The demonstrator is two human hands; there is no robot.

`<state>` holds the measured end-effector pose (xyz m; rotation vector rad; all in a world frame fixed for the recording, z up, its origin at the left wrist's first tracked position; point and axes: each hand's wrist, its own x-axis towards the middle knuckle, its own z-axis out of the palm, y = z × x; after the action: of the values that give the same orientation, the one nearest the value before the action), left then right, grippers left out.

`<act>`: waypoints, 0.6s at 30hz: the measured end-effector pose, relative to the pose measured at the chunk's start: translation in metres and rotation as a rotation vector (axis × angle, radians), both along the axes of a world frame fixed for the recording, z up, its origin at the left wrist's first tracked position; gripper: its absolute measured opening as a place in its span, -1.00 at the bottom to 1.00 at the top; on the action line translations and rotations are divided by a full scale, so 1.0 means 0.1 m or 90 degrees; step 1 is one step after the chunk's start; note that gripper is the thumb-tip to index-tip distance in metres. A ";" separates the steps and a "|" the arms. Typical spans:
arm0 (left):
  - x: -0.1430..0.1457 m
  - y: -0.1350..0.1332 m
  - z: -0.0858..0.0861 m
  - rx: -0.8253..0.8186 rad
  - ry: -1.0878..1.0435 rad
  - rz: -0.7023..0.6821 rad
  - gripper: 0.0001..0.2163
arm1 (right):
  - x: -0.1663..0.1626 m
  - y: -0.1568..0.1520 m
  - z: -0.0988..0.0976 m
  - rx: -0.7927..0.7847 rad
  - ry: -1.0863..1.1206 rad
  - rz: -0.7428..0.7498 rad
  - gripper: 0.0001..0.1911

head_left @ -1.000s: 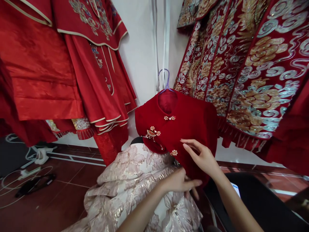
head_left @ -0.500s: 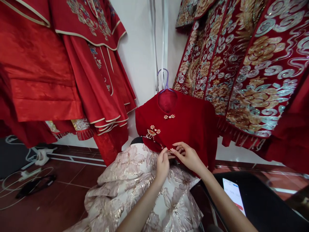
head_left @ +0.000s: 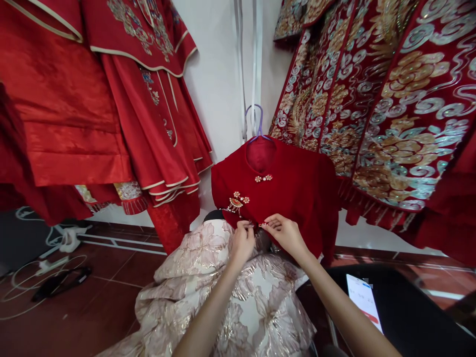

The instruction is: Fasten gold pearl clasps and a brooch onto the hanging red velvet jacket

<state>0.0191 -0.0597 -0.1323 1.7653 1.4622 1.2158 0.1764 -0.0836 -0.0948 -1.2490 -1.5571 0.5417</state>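
Note:
A dark red velvet jacket [head_left: 297,183] hangs in front of me on a purple hanger [head_left: 259,130]. A gold flower clasp [head_left: 264,178] joins it at the neck, and a gold fan-shaped brooch with beads [head_left: 235,203] sits on the chest. Lower down, the front edges are parted. My left hand [head_left: 243,242] is closed, pinching the edge on the left. Thumb and forefinger of my right hand [head_left: 287,234] pinch a small gold clasp piece [head_left: 263,225] at the opposite edge. Beneath both hands spreads a pale floral brocade skirt [head_left: 208,267] with metallic threads.
Red garments [head_left: 74,134] hang on the left and an embroidered gown [head_left: 401,129] on the right. A lit phone [head_left: 363,302] lies on a black chair seat [head_left: 412,317]. White shoes [head_left: 70,239], cables and a power strip [head_left: 52,265] are on the tiled floor.
My hands, close together at the clasp before, have moved apart. The left hand has shifted left with the jacket edge, opening a gap at the front. The view has shifted slightly.

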 end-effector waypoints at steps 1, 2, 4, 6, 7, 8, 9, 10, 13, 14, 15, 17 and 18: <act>-0.01 0.04 -0.03 -0.009 -0.014 -0.005 -0.87 | 0.00 0.03 0.01 0.005 0.001 -0.002 -0.83; -0.01 0.08 -0.05 -0.017 -0.032 -0.009 -0.87 | -0.01 0.05 0.02 0.009 0.002 -0.003 -0.84; -0.02 0.14 -0.09 -0.032 -0.074 -0.019 -0.87 | -0.04 0.09 0.02 0.013 -0.005 0.003 -0.86; -0.03 0.18 -0.10 -0.042 -0.118 -0.034 -0.86 | -0.08 0.11 0.00 0.014 -0.028 0.021 -0.88; -0.03 0.20 -0.10 -0.050 -0.139 -0.040 -0.85 | -0.10 0.13 -0.02 0.016 -0.043 0.029 -0.88; -0.02 0.21 -0.09 -0.060 -0.159 -0.045 -0.84 | -0.11 0.14 -0.05 0.019 -0.057 0.032 -0.88; -0.02 0.23 -0.08 -0.068 -0.177 -0.047 -0.83 | -0.13 0.15 -0.07 0.024 -0.067 0.032 -0.88; -0.02 0.23 -0.07 -0.075 -0.193 -0.047 -0.82 | -0.14 0.17 -0.10 0.028 -0.074 0.027 -0.88; 0.00 0.25 -0.04 -0.081 -0.216 -0.042 -0.81 | -0.16 0.22 -0.15 0.036 -0.089 0.005 -0.88; 0.00 0.25 -0.04 -0.082 -0.218 -0.039 -0.82 | -0.17 0.23 -0.16 0.038 -0.098 -0.003 -0.88; 0.00 0.25 -0.03 -0.082 -0.220 -0.035 -0.83 | -0.18 0.24 -0.16 0.041 -0.111 -0.012 -0.88; 0.00 0.24 -0.03 -0.078 -0.224 -0.031 -0.88 | -0.20 0.25 -0.16 0.053 -0.138 -0.031 -0.88; 0.00 0.24 -0.03 -0.073 -0.228 -0.032 -0.91 | -0.21 0.24 -0.16 0.059 -0.148 -0.039 -0.88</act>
<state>0.0193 -0.0355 -0.1355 1.4136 1.2446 1.3147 0.1549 -0.0593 -0.1106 -1.3201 -1.7102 0.2887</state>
